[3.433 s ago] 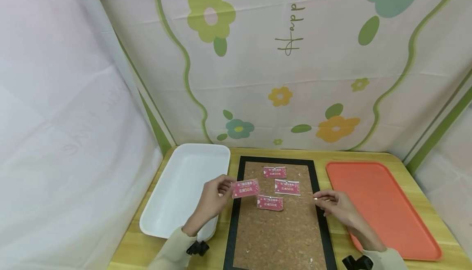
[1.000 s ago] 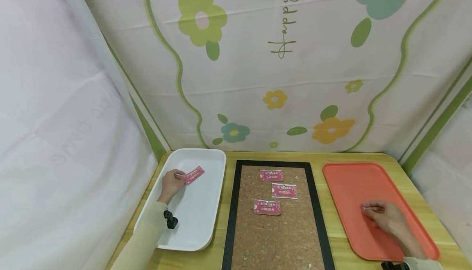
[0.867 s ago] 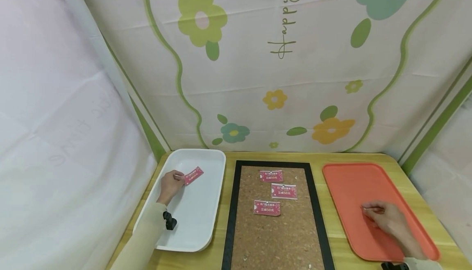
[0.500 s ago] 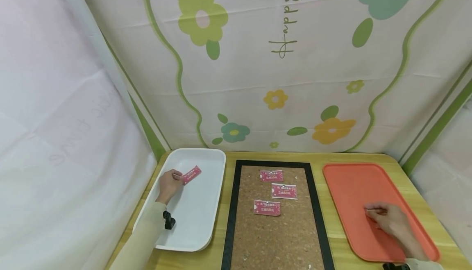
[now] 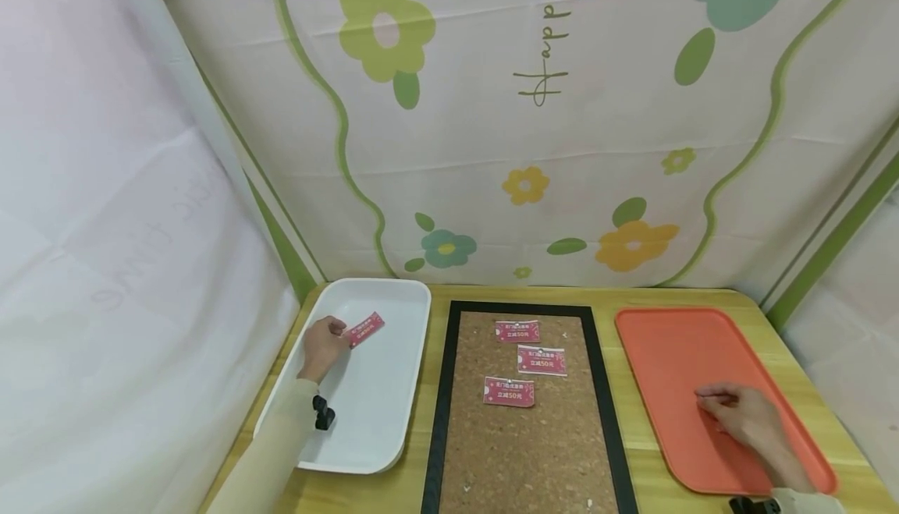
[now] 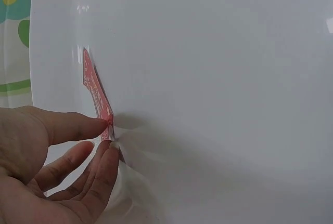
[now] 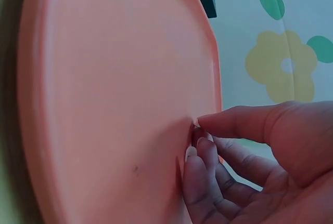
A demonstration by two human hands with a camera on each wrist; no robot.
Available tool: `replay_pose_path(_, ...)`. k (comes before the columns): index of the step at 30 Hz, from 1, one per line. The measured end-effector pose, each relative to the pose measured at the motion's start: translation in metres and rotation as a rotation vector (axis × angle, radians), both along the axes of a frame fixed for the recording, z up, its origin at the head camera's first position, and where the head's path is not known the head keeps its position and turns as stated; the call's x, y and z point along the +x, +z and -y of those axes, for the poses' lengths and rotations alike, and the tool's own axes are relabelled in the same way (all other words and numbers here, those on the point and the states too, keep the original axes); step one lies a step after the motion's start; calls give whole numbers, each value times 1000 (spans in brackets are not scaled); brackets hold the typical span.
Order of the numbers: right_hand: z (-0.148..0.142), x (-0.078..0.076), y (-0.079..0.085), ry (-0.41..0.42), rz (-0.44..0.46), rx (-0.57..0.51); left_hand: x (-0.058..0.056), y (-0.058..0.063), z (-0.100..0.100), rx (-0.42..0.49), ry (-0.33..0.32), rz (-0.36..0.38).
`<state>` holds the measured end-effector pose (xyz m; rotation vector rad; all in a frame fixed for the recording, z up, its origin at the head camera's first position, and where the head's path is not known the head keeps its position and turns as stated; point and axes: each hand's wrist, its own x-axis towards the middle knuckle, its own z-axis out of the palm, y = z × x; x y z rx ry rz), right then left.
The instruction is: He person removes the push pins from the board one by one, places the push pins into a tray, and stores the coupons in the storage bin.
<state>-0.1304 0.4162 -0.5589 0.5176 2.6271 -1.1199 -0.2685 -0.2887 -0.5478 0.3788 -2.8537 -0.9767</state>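
Note:
A pink coupon [image 5: 367,330] with white print is pinched by its near end between the thumb and fingers of my left hand [image 5: 322,346], inside the white tub [image 5: 365,420]. The left wrist view shows the slip of paper [image 6: 96,91] bent, close to the tub's surface. Over the orange-red tray [image 5: 674,358], my right hand [image 5: 744,416] has thumb and index finger pressed together. At their tips the right wrist view shows a tiny thumbtack [image 7: 195,126], mostly hidden by the fingers.
Between tub and tray lies a black-framed corkboard [image 5: 527,451]. Pinned near its far end are a top coupon [image 5: 517,332], a middle coupon [image 5: 541,366] and a lower coupon [image 5: 509,397]. A flowered cloth [image 5: 449,108] hangs behind the wooden table [image 5: 653,451].
My left hand has carried the coupon left from over the corkboard into the white tub. My right hand has moved right and nearer, from the board's edge to over the tray. Both barely shift lately.

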Motion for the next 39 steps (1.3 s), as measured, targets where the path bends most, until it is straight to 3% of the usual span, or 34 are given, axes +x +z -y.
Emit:
replay_pose_path(7,-2,0,5,-32,17,-43,1,0,1,-16,-21,13)
replay_pose_path(16,-2,1,16,-6,-37,-62,8,13,2,-8,-48,-33)
replay_pose_path(21,-2,-2,25,37,-79,41,13,23,-4,8,-73,-71)
replay_pose_path(24,2,-4,30,73,-147,131,15,29,-10,19,-98,-117)
replay_pose_path(28,12,-2,39,76,-195,168,19,38,-23,43,-144,-165)
replay_pose_path(35,36,-1,55,83,-201,90,26,56,-48,95,-193,-186)
replay_pose_path(39,47,-2,57,97,-224,100,30,64,-62,129,-240,-215)
